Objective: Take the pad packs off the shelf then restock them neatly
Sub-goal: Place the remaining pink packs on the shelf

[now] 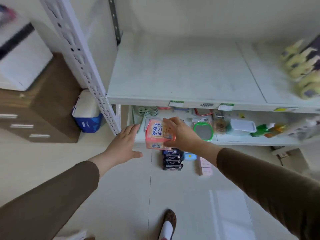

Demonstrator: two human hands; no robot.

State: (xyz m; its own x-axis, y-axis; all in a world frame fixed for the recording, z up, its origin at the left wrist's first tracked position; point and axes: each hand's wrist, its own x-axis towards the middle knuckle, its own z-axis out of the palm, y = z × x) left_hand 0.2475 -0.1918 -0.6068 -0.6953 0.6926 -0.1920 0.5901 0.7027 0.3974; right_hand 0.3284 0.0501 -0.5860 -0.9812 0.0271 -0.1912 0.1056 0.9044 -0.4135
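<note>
right hand (180,134) gripping a pink pad pack (158,135), fingers (168,121) wrapped over its top right corner with the printed face up — held in front of the lower shelf (259,138), above the floor, apparently on its way up for restocking

left hand (123,142) flat and spread, fingers straight, holding nothing, hovering beside the pack's left edge near the white slotted upright (90,73) — likely ready to steady or square the pack

more packs waiting on the floor below: a stack of dark packs (172,160), a small blue pack (190,156) just beside it, pale pink packs (205,166) to the right

middle shelf (173,75) broad and bare across its left and centre, price tags (176,103) along its front lip, blurred yellow-and-dark packages (302,66) only at the far right — plenty of room to set packs down

tighter below: lower shelf crowded with a green-rimmed round item (203,131), a lidded clear box (243,126) and a green bottle (261,129); upright close on the left
</note>
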